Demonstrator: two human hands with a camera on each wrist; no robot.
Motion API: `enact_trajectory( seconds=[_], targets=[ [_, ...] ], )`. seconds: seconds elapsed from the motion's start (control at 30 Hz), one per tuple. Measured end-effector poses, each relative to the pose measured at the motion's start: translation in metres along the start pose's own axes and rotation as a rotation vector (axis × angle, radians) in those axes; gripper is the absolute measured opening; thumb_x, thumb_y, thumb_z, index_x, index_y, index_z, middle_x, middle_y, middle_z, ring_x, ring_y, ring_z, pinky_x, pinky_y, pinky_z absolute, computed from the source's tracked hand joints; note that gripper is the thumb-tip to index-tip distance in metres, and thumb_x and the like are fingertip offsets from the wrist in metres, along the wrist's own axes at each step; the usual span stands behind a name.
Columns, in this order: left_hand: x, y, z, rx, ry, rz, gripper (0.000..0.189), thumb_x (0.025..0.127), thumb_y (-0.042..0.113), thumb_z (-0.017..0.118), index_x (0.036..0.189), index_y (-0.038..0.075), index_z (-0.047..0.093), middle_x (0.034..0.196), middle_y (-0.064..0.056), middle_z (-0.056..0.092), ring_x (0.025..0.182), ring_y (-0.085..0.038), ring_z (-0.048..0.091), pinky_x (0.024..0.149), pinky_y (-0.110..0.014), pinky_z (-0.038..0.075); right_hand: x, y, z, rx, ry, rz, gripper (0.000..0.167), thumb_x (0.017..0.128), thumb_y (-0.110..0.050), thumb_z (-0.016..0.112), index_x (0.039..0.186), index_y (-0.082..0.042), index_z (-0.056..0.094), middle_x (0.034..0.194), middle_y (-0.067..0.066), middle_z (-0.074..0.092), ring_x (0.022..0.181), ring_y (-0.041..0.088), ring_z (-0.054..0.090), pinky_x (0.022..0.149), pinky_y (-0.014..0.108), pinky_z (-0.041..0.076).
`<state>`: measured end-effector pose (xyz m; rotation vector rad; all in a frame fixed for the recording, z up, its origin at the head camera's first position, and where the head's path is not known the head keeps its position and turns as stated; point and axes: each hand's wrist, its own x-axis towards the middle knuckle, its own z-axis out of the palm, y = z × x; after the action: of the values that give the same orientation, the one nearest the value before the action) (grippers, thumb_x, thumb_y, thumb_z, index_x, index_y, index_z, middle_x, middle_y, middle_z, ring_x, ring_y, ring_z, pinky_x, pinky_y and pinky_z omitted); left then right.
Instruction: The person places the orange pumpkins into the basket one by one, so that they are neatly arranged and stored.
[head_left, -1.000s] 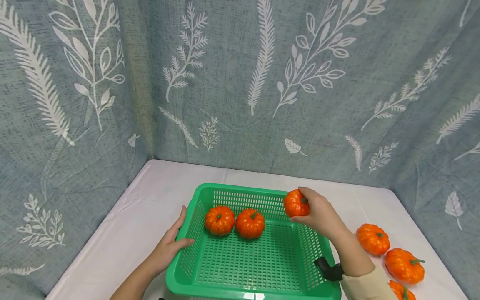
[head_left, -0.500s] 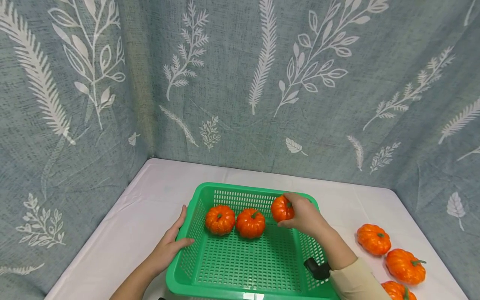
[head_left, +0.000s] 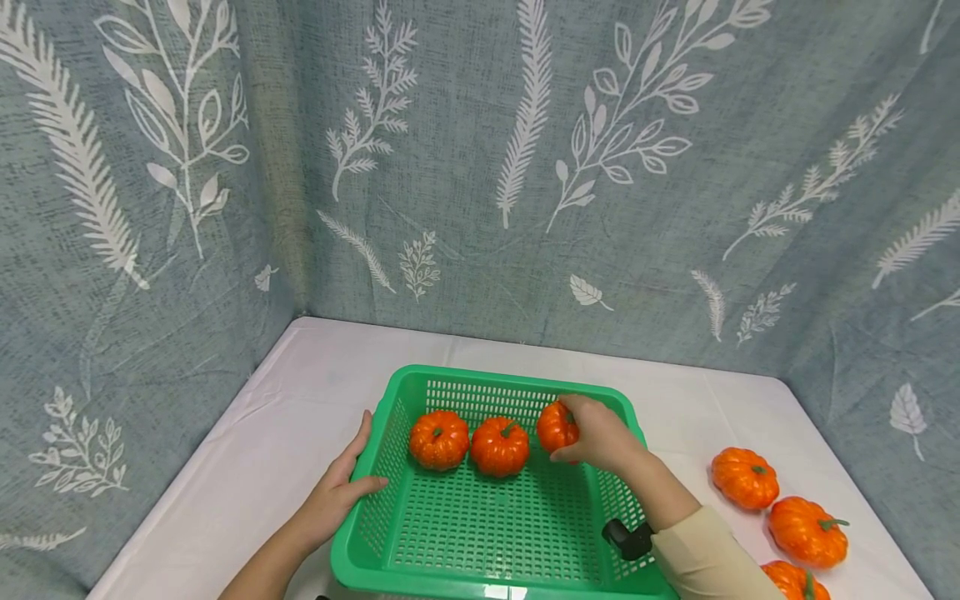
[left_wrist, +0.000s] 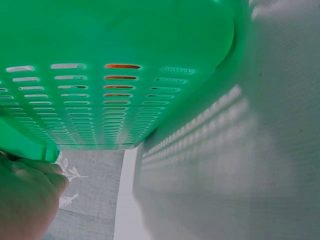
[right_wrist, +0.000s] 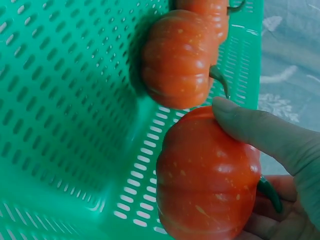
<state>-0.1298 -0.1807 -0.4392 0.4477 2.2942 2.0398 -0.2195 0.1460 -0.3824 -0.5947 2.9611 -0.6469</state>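
A small orange pumpkin [right_wrist: 207, 175] with a green stem is held by my right hand [head_left: 603, 433], thumb on one side and fingers on the other. It is low inside the green plastic basket [head_left: 502, 577], by the back wall towards the right. My left hand [head_left: 337, 496] holds the basket's left rim, its thumb inside and its fingers along the outside; in the left wrist view part of that hand [left_wrist: 30, 195] shows at the rim. Two more pumpkins sit in the basket along the back, one at the left [head_left: 439, 440] and a middle pumpkin [head_left: 500, 447] beside the held one.
On the white-covered table [head_left: 247, 475], right of the basket, lie an upper pumpkin [head_left: 745, 477], a larger pumpkin [head_left: 806, 532] and a third pumpkin [head_left: 791, 579] partly cut off by the frame. A leaf-patterned grey-green curtain [head_left: 465, 167] encloses the back and sides.
My right hand has carried the pumpkin left and down from the basket's back right rim, to a spot beside the middle pumpkin. The left hand and basket have stayed in place.
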Motion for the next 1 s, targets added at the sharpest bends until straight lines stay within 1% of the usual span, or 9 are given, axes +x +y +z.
enact_trajectory(
  seconds=[0.07,0.13,0.23,0.5,0.63,0.73,0.9,1.0],
  targets=[
    [0.0,0.0,0.0,-0.002,0.005,0.004,0.084,0.086,-0.002,0.048,0.148,0.001,-0.008,0.154,-0.023,-0.011,0.137,-0.047,0.005,0.094,-0.039,0.048,0.0,0.0,0.001,-0.008,-0.005,0.001,0.074,0.062,-0.016,0.086,0.124,0.005,0.053,0.117,0.016,0.061,0.105,0.029,0.059,0.087,0.042,0.052],
    [0.0,0.0,0.0,-0.003,0.006,0.002,0.084,0.086,-0.002,0.048,0.148,0.001,-0.008,0.154,-0.023,-0.011,0.137,-0.047,0.006,0.093,-0.041,0.048,0.0,0.001,0.001,-0.019,-0.014,0.0,0.075,0.063,-0.017,0.085,0.126,0.006,0.051,0.12,0.017,0.06,0.109,0.032,0.057,0.09,0.044,0.051],
    [0.0,0.0,0.0,-0.01,0.005,-0.002,0.084,0.086,-0.003,0.048,0.148,0.001,-0.008,0.154,-0.023,-0.011,0.137,-0.046,0.009,0.092,-0.04,0.05,0.0,0.0,0.002,-0.029,-0.026,0.003,0.077,0.064,-0.017,0.085,0.128,0.006,0.05,0.124,0.019,0.058,0.114,0.035,0.054,0.095,0.046,0.048],
    [0.0,0.0,0.0,-0.004,-0.007,-0.002,0.084,0.086,-0.002,0.048,0.147,0.001,-0.01,0.153,-0.022,-0.013,0.137,-0.047,0.005,0.094,-0.04,0.048,0.0,0.0,0.007,-0.055,-0.045,0.001,0.076,0.063,-0.017,0.085,0.127,0.007,0.05,0.126,0.02,0.057,0.117,0.035,0.053,0.099,0.046,0.046],
    [-0.001,0.0,0.0,-0.011,-0.008,0.001,0.084,0.086,-0.003,0.048,0.147,0.001,-0.01,0.153,-0.023,-0.013,0.136,-0.047,0.01,0.091,-0.039,0.051,0.001,-0.001,0.008,-0.084,-0.042,-0.009,0.076,0.062,-0.017,0.086,0.125,0.006,0.052,0.126,0.019,0.057,0.117,0.034,0.053,0.1,0.045,0.046],
    [-0.001,0.0,-0.001,-0.013,-0.006,0.002,0.084,0.086,-0.003,0.048,0.147,0.001,-0.01,0.153,-0.024,-0.013,0.135,-0.046,0.013,0.089,-0.039,0.052,0.001,-0.003,0.009,-0.116,-0.035,-0.031,0.075,0.06,-0.017,0.087,0.122,0.007,0.053,0.125,0.021,0.057,0.116,0.036,0.054,0.099,0.045,0.046],
    [-0.001,0.0,-0.001,-0.008,-0.006,-0.002,0.084,0.086,-0.002,0.048,0.147,0.001,-0.01,0.153,-0.024,-0.012,0.135,-0.046,0.011,0.09,-0.038,0.052,0.0,-0.003,0.011,-0.167,-0.044,-0.066,0.075,0.06,-0.018,0.087,0.12,0.01,0.054,0.122,0.023,0.057,0.113,0.036,0.054,0.096,0.044,0.048],
    [-0.001,0.0,-0.001,-0.005,-0.006,-0.004,0.084,0.086,-0.002,0.048,0.147,0.001,-0.01,0.153,-0.024,-0.012,0.136,-0.045,0.009,0.091,-0.038,0.051,0.001,-0.003,0.013,-0.179,-0.049,-0.068,0.074,0.059,-0.018,0.087,0.12,0.011,0.054,0.122,0.023,0.057,0.111,0.036,0.055,0.095,0.044,0.05]
  ],
)
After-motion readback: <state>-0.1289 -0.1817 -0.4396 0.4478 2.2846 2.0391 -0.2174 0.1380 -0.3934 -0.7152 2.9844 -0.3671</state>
